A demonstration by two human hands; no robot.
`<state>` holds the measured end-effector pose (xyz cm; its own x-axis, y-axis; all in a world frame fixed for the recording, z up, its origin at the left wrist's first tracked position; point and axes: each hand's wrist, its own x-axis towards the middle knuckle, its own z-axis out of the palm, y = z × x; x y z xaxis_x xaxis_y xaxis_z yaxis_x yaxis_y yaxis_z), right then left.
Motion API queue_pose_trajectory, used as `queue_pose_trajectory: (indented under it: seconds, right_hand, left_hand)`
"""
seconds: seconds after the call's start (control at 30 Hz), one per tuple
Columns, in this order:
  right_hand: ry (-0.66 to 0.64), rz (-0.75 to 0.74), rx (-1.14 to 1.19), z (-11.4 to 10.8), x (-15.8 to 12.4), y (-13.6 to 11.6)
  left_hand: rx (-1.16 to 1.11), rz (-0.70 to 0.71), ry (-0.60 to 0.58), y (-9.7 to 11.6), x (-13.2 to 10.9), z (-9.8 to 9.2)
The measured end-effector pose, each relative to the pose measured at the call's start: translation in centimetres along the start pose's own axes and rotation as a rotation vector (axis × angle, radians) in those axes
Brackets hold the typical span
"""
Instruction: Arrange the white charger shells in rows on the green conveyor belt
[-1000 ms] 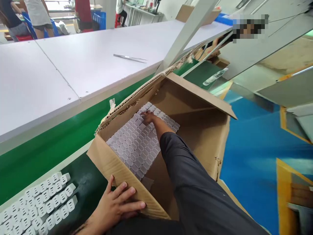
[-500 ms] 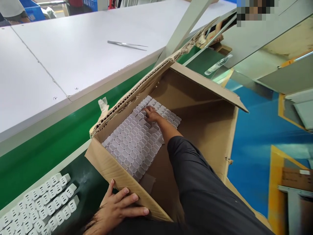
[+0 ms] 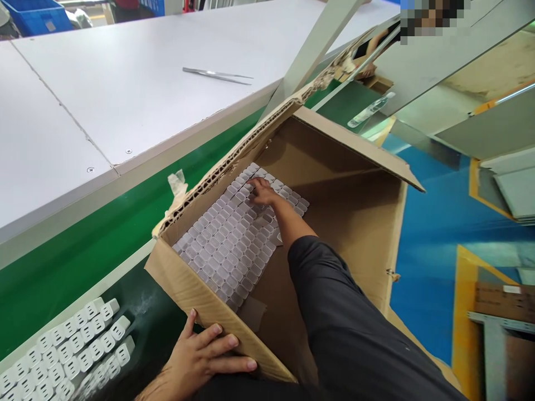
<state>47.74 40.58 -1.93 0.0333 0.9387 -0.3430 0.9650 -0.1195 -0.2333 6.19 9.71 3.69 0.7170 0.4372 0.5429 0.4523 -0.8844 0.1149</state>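
My left hand (image 3: 207,351) lies with spread fingers against the outside of an open cardboard box (image 3: 351,234), on its near left wall. Inside the box, my right hand (image 3: 262,192) is over closely packed rows of small white rounded plastic blocks (image 3: 221,250). Its fingers are bent and apart, with the tips at the blocks near the far end of the rows. No block shows lifted between them. A dark gap (image 3: 266,219) in the rows lies just below that hand. My right sleeve hides part of the box floor.
White slotted plug-like pieces (image 3: 62,351) stand in rows on the dark green surface at lower left. Metal tweezers (image 3: 217,76) lie on the white table (image 3: 137,83). A bottle (image 3: 371,110) lies beyond the box; a co-worker's arm (image 3: 371,53) shows behind it.
My right hand has shifted slightly to the right over the white blocks. My left hand stays on the box wall. The view has moved a little.
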Motion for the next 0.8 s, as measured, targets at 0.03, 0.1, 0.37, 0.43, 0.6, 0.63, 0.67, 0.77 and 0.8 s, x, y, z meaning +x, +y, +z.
queue_pose_trajectory:
  seconds: [0.03, 0.1, 0.37, 0.43, 0.6, 0.63, 0.67, 0.77, 0.8]
  right_hand:
    - [-0.008, 0.016, 0.002, -0.2, 0.0, -0.1]
    - [-0.022, 0.051, 0.004, -0.2, 0.1, -0.3]
    - [0.023, 0.13, 0.049, 1.9, -0.5, -1.2]
    - [0.019, 0.129, 0.075, 1.9, -1.0, -1.4]
    - [0.003, 0.116, 0.092, -3.0, -2.4, -1.7]
    - [0.003, 0.105, 0.086, -4.9, -2.8, -1.8]
    - [0.005, 0.086, 0.078, -7.0, -3.2, -2.1]
    - [0.041, 0.02, 0.049, -13.6, -5.6, -3.5]
    - [0.079, -0.004, 0.05, -15.6, -7.0, -4.4]
  left_hand:
    - [0.001, -0.001, 0.005, 0.0, 0.1, 0.0]
    - [0.002, -0.002, 0.009, 0.0, 0.2, 0.0]
    - [-0.015, 0.001, 0.021, -0.2, 0.4, -0.1]
    - [-0.012, 0.001, 0.015, -0.2, 0.3, 0.0]
    - [-0.019, -0.017, 0.074, -0.1, 0.7, 0.4]
    - [-0.029, -0.033, 0.087, -0.1, 0.9, 0.3]
    - [-0.039, -0.047, 0.096, -0.1, 1.2, 0.2]
    - [-0.062, -0.064, 0.107, -0.1, 1.6, -0.2]
    - [-0.066, -0.066, 0.113, -0.1, 1.6, -0.4]
